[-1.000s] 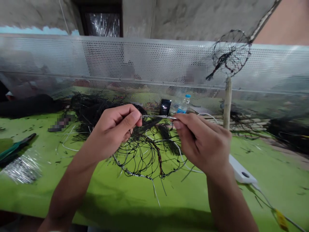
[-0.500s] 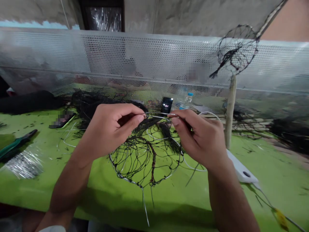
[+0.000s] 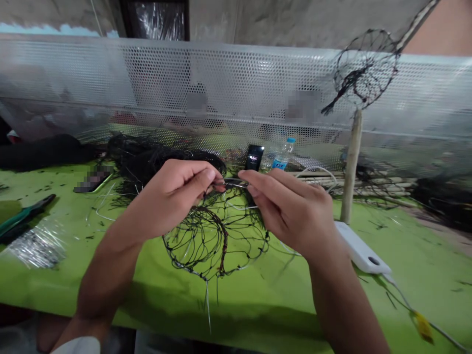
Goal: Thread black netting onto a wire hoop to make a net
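A round wire hoop strung with black netting (image 3: 214, 236) hangs over the green table (image 3: 258, 305) between my hands. My left hand (image 3: 173, 194) pinches the top rim of the hoop with thumb and forefinger. My right hand (image 3: 291, 209) is closed on the same rim just to the right, fingertips nearly meeting the left ones. Loose silver wire ends trail down from the hoop's lower edge.
Green pliers (image 3: 22, 219) and a bundle of silver wire (image 3: 35, 248) lie at the left. A heap of black netting (image 3: 143, 157), a small black device (image 3: 253, 157) and a water bottle (image 3: 282, 155) sit by the perforated metal screen (image 3: 221, 93). A finished hoop (image 3: 363, 66) tops a wooden post; a white power strip (image 3: 359, 248) lies right.
My hands have come closer together on the hoop's top rim. The hoop has turned and shifted slightly left and down.
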Demonstrator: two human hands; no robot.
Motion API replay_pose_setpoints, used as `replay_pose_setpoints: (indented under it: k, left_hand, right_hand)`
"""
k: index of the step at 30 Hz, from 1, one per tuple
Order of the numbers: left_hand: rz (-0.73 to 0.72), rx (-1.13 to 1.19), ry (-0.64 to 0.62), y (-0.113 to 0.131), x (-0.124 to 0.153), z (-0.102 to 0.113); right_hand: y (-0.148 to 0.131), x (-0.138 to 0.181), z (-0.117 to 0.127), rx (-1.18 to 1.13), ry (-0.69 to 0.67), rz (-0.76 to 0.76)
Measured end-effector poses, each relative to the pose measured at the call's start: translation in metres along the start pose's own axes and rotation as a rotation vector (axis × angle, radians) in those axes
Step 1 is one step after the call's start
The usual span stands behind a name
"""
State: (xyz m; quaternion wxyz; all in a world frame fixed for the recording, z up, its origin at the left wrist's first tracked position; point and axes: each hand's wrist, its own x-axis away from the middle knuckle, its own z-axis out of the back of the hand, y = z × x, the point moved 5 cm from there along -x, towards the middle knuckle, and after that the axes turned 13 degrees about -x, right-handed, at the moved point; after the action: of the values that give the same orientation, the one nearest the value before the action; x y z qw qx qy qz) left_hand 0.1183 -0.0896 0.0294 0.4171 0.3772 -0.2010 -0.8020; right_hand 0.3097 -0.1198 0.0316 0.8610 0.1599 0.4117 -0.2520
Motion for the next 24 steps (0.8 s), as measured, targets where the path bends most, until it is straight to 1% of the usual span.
replay_pose_setpoints:
  k: [3,6,8,10,11,13,15,17,20,24]
  left_hand:
    - [0.060,0.125,-0.051,-0.001,0.001,0.002]
    - [0.093,0.232,-0.083,0.002,0.001,0.004]
    - [0.094,0.295,-0.108,0.003,0.001,0.004]
    - [0.062,0.352,-0.132,0.003,0.001,0.006]
    - [0.037,0.368,-0.125,0.003,0.001,0.008]
    - [-0.007,0.356,-0.072,0.000,0.001,0.015]
    - [-0.026,0.305,-0.027,-0.004,0.001,0.021]
    - [-0.039,0.248,-0.014,-0.007,0.001,0.025]
    - [-0.053,0.174,0.042,-0.008,-0.001,0.028]
    - [-0.051,0.146,0.120,-0.005,-0.002,0.028]
  right_hand:
    - [0.003,0.002,0.000,-0.096,-0.005,0.030]
    - [0.008,0.003,0.000,-0.227,0.011,0.025]
    - [0.011,0.003,0.001,-0.317,0.036,0.003]
    - [0.016,0.003,0.004,-0.368,0.089,-0.032]
    - [0.019,0.003,0.006,-0.376,0.126,-0.053]
    - [0.026,0.005,0.011,-0.382,0.218,-0.091]
    - [0.032,0.006,0.016,-0.389,0.303,-0.132]
    - [0.036,0.008,0.018,-0.363,0.355,-0.162]
    - [0.037,0.008,0.017,-0.302,0.358,-0.177]
    - [0.038,0.010,0.013,-0.450,0.346,-0.188]
